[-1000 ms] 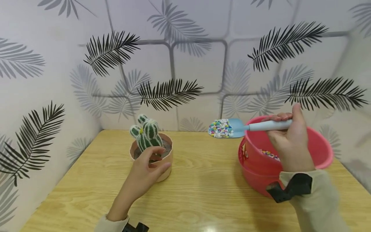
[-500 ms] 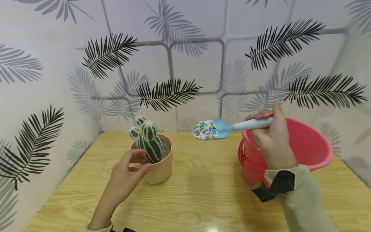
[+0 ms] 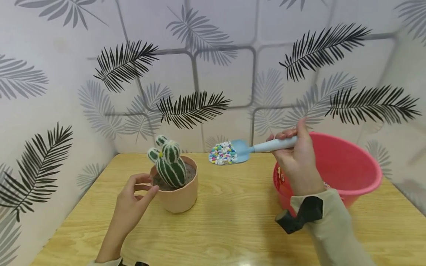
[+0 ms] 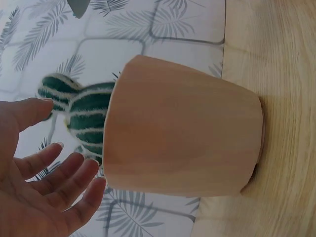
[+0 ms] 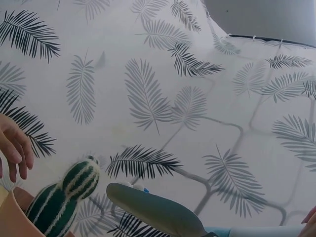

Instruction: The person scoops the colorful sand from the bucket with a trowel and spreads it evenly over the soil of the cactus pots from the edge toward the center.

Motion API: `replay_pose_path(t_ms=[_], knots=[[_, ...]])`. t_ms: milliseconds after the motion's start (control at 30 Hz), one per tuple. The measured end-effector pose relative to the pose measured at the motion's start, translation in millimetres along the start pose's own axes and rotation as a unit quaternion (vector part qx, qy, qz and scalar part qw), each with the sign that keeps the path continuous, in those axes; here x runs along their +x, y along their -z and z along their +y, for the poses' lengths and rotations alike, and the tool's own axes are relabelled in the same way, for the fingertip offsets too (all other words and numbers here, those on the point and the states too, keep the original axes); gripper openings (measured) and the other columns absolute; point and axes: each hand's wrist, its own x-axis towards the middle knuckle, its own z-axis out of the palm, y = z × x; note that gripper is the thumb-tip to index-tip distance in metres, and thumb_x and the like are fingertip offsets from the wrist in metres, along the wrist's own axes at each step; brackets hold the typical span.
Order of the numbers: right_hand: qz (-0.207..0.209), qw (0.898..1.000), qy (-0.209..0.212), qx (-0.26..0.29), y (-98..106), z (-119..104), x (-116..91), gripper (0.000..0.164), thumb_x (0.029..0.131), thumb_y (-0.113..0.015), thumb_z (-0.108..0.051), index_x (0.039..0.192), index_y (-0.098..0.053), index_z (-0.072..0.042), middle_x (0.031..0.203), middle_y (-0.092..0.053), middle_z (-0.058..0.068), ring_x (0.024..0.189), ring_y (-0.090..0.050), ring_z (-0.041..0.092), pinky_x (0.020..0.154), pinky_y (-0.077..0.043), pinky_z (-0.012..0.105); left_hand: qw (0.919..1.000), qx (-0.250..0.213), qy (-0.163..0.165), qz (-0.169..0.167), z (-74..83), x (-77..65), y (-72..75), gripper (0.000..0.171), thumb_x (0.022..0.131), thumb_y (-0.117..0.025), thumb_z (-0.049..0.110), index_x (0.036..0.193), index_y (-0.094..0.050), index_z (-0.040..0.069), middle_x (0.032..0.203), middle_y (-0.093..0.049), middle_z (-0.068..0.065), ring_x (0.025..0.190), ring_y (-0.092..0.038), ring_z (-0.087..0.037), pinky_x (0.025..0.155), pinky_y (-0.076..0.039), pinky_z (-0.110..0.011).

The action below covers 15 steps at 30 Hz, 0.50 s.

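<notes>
My right hand (image 3: 297, 162) grips the pale handle of a light blue hand trowel (image 3: 242, 150), held level in the air. Small multicoloured pebbles (image 3: 223, 153) are heaped on its blade. The right wrist view shows the trowel (image 5: 153, 207) from below, its tip pointing at the cactus (image 5: 52, 207). My left hand (image 3: 131, 205) is at the near left rim of a peach flowerpot (image 3: 179, 197), fingers loosely bent and holding nothing. A green and white knitted cactus (image 3: 171, 168) leans in greyish filling inside the pot. In the left wrist view the fingers (image 4: 89, 197) are spread by the pot's rim.
A pink bucket (image 3: 357, 173) stands at the right of the wooden table (image 3: 219, 229), behind my right forearm, with a few pebbles visible inside. A wall with leaf-patterned covering (image 3: 226, 81) rises behind the table and along its left side.
My right hand has carried the loaded trowel left from over the bucket toward the pot. My left hand has drawn back left from the front of the pot to its rim.
</notes>
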Motion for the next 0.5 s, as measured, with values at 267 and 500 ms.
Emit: replay_pose_path(t_ms=[267, 500], knots=[[0.023, 1.000, 0.002, -0.012, 0, 13, 1, 0.048, 0.093, -0.057, -0.037, 0.060, -0.043, -0.006, 0.056, -0.043, 0.005, 0.056, -0.040, 0.017, 0.078, -0.034, 0.032, 0.9996, 0.008, 0.027, 0.009, -16.0, 10.3, 3.4, 0.041, 0.096, -0.058, 0.027, 0.127, -0.048, 0.001, 0.123, -0.056, -0.016, 0.099, -0.055, -0.006, 0.077, -0.046, -0.012], [0.037, 0.999, 0.003, -0.020, 0, 20, 7, 0.051, 0.093, -0.057, -0.039, 0.057, -0.041, -0.006, 0.053, -0.043, 0.004, 0.051, -0.043, 0.017, 0.074, -0.035, 0.031, 0.9989, -0.012, 0.045, 0.003, -27.6, 21.3, 3.0, 0.044, 0.097, -0.055, 0.027, 0.130, -0.044, 0.000, 0.126, -0.053, -0.019, 0.111, -0.052, -0.027, 0.077, -0.044, -0.012]])
